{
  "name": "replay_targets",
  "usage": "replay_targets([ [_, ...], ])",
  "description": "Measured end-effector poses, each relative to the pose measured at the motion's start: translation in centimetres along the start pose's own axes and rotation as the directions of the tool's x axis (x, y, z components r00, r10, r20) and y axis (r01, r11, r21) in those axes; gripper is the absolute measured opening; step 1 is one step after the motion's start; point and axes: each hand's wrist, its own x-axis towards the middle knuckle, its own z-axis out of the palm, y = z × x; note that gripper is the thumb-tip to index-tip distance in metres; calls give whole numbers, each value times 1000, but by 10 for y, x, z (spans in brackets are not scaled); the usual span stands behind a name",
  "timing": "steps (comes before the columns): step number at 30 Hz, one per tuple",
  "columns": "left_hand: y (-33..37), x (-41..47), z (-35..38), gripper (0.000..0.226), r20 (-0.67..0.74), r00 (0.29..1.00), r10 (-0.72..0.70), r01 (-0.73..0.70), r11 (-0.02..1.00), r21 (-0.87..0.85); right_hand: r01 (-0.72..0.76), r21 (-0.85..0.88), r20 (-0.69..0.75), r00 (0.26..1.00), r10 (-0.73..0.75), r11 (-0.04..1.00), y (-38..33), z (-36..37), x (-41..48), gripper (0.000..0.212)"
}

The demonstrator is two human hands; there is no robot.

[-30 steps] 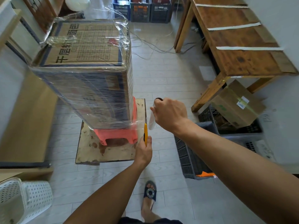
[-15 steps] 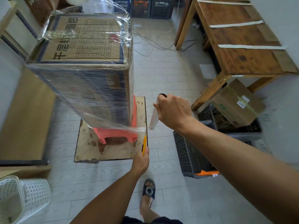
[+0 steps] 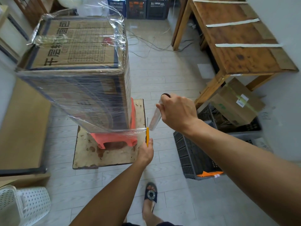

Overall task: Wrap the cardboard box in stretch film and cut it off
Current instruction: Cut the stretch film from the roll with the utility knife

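A tall cardboard box (image 3: 76, 46) with printed characters stands on a red plastic stool (image 3: 117, 139), its sides covered in clear stretch film (image 3: 91, 105). A strip of film runs from the box's lower right corner to a film roll (image 3: 155, 117). My right hand (image 3: 177, 111) grips that roll, holding it tilted to the right of the box. My left hand (image 3: 145, 152) holds a yellow utility knife (image 3: 147, 136) upright, its blade touching the stretched strip just left of the roll.
The stool rests on a stained wooden board (image 3: 97, 154) on the tiled floor. A wooden table (image 3: 241, 38) stands at the right with a cardboard carton (image 3: 234, 103) and black crates (image 3: 193, 157) below. A white perforated basket (image 3: 24, 203) sits bottom left. My sandalled foot (image 3: 150, 194) is below.
My left hand has raised the knife so the blade now meets the film strip. My right hand holds the roll slightly further right, keeping the strip taut.
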Motion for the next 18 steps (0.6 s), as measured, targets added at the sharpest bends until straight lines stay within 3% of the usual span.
replay_targets([
  [4, -4, -4, 9, 34, 44, 993, -113, 114, 994, -1, 2, -6, -18, 1000, -2, 1000, 3, 3, -4, 30],
  [6, -20, -10, 13, 41, 81, 964, -252, 256, 966, -39, 18, -27, -15, 1000, -19, 999, 6, 2, -4, 26],
  [8, -46, -22, 19, 47, 85, 951, -296, 300, 953, -37, 47, -67, -16, 999, -49, 997, 15, -4, 1, 16],
  [10, -77, -27, 25, 59, 97, 961, -261, 261, 965, 13, 35, -85, -38, 999, -39, 996, 32, -16, 7, 15],
  [13, -93, -31, 28, 53, 119, 976, -185, 189, 982, -28, 4, -90, -72, 997, -10, 996, 54, -24, 8, 24],
  [18, -52, -36, 12, 50, 71, 997, -42, 48, 996, -74, 13, -20, -43, 999, -14, 1000, 51, -7, -6, 26],
])
